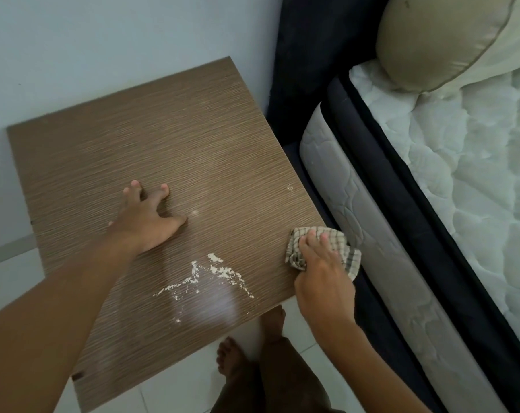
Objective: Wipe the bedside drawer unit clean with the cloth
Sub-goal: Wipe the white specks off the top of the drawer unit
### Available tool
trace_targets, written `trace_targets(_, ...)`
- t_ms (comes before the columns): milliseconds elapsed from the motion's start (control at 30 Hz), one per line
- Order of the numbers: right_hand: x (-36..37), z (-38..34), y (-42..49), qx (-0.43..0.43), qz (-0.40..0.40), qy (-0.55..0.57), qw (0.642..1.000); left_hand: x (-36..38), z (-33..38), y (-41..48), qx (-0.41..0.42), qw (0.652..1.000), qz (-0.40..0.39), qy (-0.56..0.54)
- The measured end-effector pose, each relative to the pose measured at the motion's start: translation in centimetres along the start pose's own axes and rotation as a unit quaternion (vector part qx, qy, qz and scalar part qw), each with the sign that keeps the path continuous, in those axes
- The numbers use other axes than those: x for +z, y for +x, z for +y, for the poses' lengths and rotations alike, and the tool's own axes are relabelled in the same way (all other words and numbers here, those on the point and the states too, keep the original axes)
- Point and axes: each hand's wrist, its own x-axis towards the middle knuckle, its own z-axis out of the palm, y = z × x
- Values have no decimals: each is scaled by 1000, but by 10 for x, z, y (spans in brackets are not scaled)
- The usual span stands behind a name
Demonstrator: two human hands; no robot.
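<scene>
The bedside drawer unit shows only its brown wood-grain top, seen from above. White crumbly powder is smeared across the top near its front edge. My left hand lies flat on the top with fingers spread, holding nothing. My right hand is at the top's right front corner, closed on a bunched checked cloth that presses on the edge there. The drawers themselves are hidden below the top.
A mattress in a dark bed frame runs along the right, close to the unit, with a beige pillow on it. A pale wall stands behind the unit. My bare feet stand on white floor tiles in front.
</scene>
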Motion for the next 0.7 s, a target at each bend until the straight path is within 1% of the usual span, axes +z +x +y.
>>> trace_targets(100,12,-22,-25,-1,-37,15,999,0,0,0,-1,1000,-2,10)
trace_targets(200,22,-50,-55,-53,-45,36,997,-1,1,0,-2,1000,-2,12)
trace_targets(300,16,-64,-60,-80,-57,112,989,1,-1,1,1,1000,-4,5)
trace_targets(367,-6,-69,-42,-63,-37,168,983,3,-3,2,6,1000,4,2)
trace_targets(433,-30,-70,-11,-52,24,218,974,4,-4,2,8,1000,13,1)
trace_targets(500,-50,-67,30,-50,90,223,969,4,-4,3,5,1000,14,0)
trace_targets(567,-57,-62,74,-44,118,204,971,3,-3,2,3,1000,9,-2)
trace_targets(633,-49,-53,110,-52,94,177,978,2,-2,1,2,1000,3,-2)
trace_targets(700,-27,-42,129,-66,41,140,987,2,-2,0,6,1000,3,-3)
